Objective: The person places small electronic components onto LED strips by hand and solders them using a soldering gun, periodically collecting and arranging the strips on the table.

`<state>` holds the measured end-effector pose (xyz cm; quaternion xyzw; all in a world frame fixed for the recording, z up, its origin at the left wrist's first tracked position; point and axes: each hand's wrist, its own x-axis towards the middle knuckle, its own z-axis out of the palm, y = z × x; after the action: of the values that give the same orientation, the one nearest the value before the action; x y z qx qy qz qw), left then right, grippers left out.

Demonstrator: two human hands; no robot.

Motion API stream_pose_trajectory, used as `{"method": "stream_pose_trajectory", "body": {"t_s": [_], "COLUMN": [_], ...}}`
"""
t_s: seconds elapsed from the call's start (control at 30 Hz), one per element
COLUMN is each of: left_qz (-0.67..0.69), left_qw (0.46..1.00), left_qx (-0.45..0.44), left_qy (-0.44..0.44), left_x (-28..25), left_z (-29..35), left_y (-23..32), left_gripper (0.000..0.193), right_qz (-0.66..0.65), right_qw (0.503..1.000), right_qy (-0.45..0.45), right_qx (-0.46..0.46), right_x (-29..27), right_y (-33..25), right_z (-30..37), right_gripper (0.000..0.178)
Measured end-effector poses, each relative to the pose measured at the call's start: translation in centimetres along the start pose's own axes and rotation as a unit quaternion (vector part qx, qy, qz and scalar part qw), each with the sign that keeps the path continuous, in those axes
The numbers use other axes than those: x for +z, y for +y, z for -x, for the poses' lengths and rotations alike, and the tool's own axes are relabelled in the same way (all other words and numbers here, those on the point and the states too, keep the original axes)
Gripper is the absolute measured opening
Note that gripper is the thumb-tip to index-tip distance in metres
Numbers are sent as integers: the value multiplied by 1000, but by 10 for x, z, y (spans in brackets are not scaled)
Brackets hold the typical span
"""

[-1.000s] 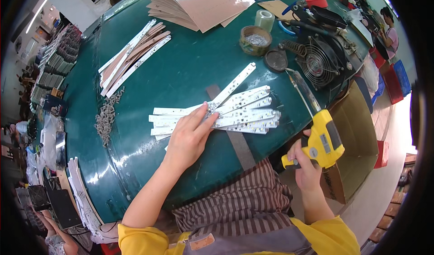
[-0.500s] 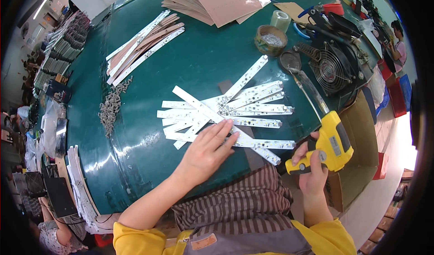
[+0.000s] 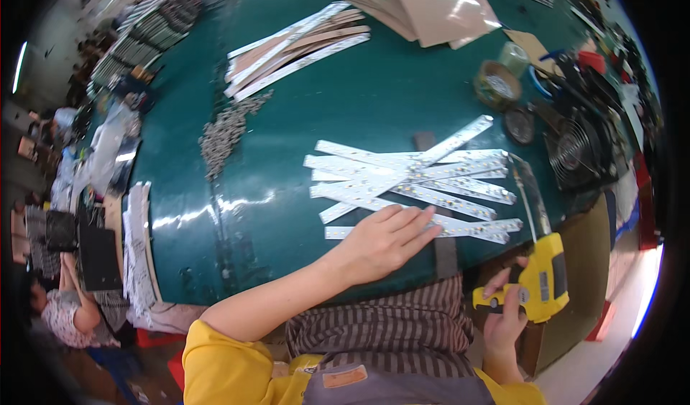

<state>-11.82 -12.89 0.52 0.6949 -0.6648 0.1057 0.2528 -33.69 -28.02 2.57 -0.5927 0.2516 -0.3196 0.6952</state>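
Several narrow white LED circuit strips (image 3: 460,169) lie crossed over one another in a loose fan on the green table (image 3: 287,128). My left hand (image 3: 379,243) rests on the nearest strips, its fingers stretched out and slightly spread. To the right, beyond the table's near edge, my right hand (image 3: 507,311) grips a yellow soldering gun (image 3: 548,279). The gun's long metal tip points up and away, close to the right ends of the strips; whether it touches one I cannot tell. Beneath the fan runs a dark flat bar (image 3: 446,258).
Small grey parts (image 3: 223,137) form a heap at left. Behind them lies a bundle of white and brown strips (image 3: 302,45). Brown sheets (image 3: 445,6) are stacked at the back. A tape roll (image 3: 496,85), a small round tin (image 3: 519,125) and a fan (image 3: 575,150) stand at right. An open carton (image 3: 582,283) sits beside my right hand.
The view has swung, so the table's things appear farther right. The soldering gun's tip has come from the round tin toward the strips' right ends. The strips under my left hand lie differently.
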Motion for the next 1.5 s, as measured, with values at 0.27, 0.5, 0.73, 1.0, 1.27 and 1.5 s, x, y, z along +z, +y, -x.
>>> {"method": "stream_pose_trajectory", "body": {"t_s": [0.27,0.5,0.73,1.0,1.27,1.5], "left_qz": [148,67,-278,-243,-300,30], "left_qw": [983,971,821,823,873,917], "left_qx": [-106,-195,-458,-497,-378,-384], "left_qy": [33,117,198,128,76,107], "left_x": [1,-41,-101,-98,-103,-60], "left_z": [17,24,109,111,103,36], "left_y": [11,-24,-144,-147,-120,11], "left_gripper": [43,23,12,4,8,15], "right_qz": [-27,19,69,76,79,219], "right_qw": [999,999,997,995,992,962], "right_qy": [-38,-28,-39,-70,-85,-150], "right_qx": [-14,-21,-26,5,44,60], "right_x": [-3,-9,-1,5,9,-10], "right_y": [3,8,9,3,-2,-13], "right_z": [-2,4,8,9,12,19], "right_gripper": [43,60,64,65,65,52]}}
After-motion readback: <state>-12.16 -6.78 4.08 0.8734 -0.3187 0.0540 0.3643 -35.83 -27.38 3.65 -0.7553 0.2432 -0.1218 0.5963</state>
